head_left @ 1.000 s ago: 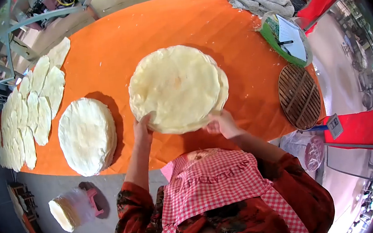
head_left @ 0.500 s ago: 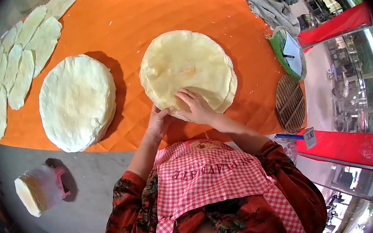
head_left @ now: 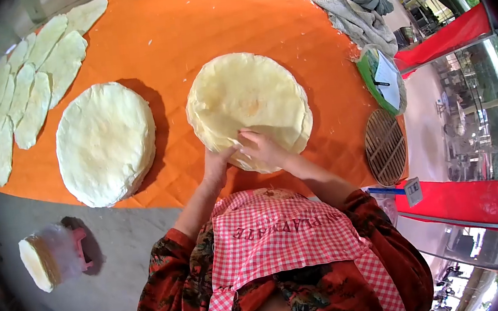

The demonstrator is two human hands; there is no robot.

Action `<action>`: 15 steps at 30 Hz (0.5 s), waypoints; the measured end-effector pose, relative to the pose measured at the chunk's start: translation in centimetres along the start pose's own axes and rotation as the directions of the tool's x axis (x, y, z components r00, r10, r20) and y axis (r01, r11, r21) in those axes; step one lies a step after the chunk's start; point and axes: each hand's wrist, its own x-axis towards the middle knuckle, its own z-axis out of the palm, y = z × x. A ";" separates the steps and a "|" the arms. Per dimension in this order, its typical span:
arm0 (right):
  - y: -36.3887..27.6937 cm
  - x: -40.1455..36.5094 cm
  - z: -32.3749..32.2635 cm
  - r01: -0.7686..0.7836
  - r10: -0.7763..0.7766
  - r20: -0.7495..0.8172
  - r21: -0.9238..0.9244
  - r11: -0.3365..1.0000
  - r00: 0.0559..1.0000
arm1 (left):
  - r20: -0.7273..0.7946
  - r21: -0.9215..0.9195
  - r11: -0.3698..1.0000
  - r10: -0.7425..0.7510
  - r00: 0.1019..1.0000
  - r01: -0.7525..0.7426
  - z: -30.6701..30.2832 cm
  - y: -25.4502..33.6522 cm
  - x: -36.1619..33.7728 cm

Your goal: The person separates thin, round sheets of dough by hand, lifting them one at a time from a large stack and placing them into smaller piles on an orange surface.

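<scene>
A round stack of thin pale flatbreads [head_left: 253, 81] lies in front of me, its rim uneven and the top sheet lightly browned in the middle. At the stack's near left edge is my left hand [head_left: 218, 164], its fingers closed on the rim of a flatbread and the thumb pointing right; the other fingertips are partly hidden. My right hand [head_left: 266, 152] rests on the near part of the top sheet, thumb and fingers apart. Both hands are close together, nearly touching. To the left stands a second, paler stack of flatbreads [head_left: 105, 141].
An orange cloth [head_left: 315, 86] covers the table. Several oval pale sheets [head_left: 31, 103] overlap at the far left. On the right lie a grey cloth [head_left: 363, 26], a green-rimmed basket [head_left: 369, 77] with paper and pen, and a woven round tray [head_left: 385, 147]. A wrapped stack [head_left: 40, 262] sits lower left.
My right hand's fingers have drawn in from lying flatter on the top sheet. The sheet's near edge sits differently around my hands. The view has shifted slightly.
</scene>
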 end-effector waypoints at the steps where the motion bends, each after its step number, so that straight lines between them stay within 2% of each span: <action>1: -0.9 0.1 0.1 0.051 -0.055 -0.047 -0.072 0.996 0.997 | -0.042 0.017 1.000 0.009 0.999 -0.009 -0.3 -0.5 0.4; 3: -2.6 -0.2 0.9 0.130 -0.160 -0.123 -0.223 0.966 0.980 | -0.130 0.043 0.999 0.020 0.991 -0.015 -1.0 -2.2 1.2; 6: -1.9 0.2 2.9 0.198 -0.330 -0.220 -0.467 0.862 0.918 | -0.201 0.064 0.997 0.045 0.978 -0.033 -0.2 -2.4 1.3; 7: -3.0 0.9 1.0 0.094 -0.142 -0.115 -0.348 0.933 0.983 | -0.207 0.038 0.996 0.087 0.974 -0.081 -0.5 -3.0 1.7; 8: -3.7 2.1 -1.8 -0.058 0.053 -0.038 -0.171 0.984 0.998 | -0.216 0.011 0.992 0.125 0.968 -0.126 -1.2 -4.1 2.1; 9: -5.2 3.6 -5.6 -0.232 0.231 0.080 -0.005 0.973 0.970 | -0.231 -0.018 0.986 0.160 0.960 -0.168 -1.8 -4.9 2.2; 10: -8.8 4.3 -11.0 -0.275 0.258 0.142 0.117 0.954 0.956 | -0.235 -0.021 0.989 0.139 0.962 -0.148 -2.3 -5.2 2.2; 11: 3.8 9.8 -11.8 -0.195 0.177 0.104 0.208 0.958 0.979 | -0.235 -0.023 0.992 0.118 0.965 -0.126 -2.6 -5.3 2.1; 12: 2.2 12.0 -17.6 -0.229 0.243 0.122 -0.121 0.966 0.962 | -0.232 -0.027 0.994 0.097 0.968 -0.106 -2.8 -5.4 2.1; 13: 6.7 15.3 -23.1 0.019 -0.022 0.102 0.039 0.999 0.995 | -0.252 -0.028 0.993 0.105 0.962 -0.116 -2.7 -5.6 2.1; 14: 5.1 16.6 -29.0 -0.165 0.166 0.022 -0.038 0.986 0.986 | -0.272 -0.030 0.991 0.114 0.955 -0.127 -2.6 -5.8 2.2; 15: 3.2 17.5 -33.8 -0.078 0.059 -0.092 -0.212 0.974 0.994 | -0.292 -0.032 0.990 0.125 0.948 -0.141 -2.4 -5.8 2.3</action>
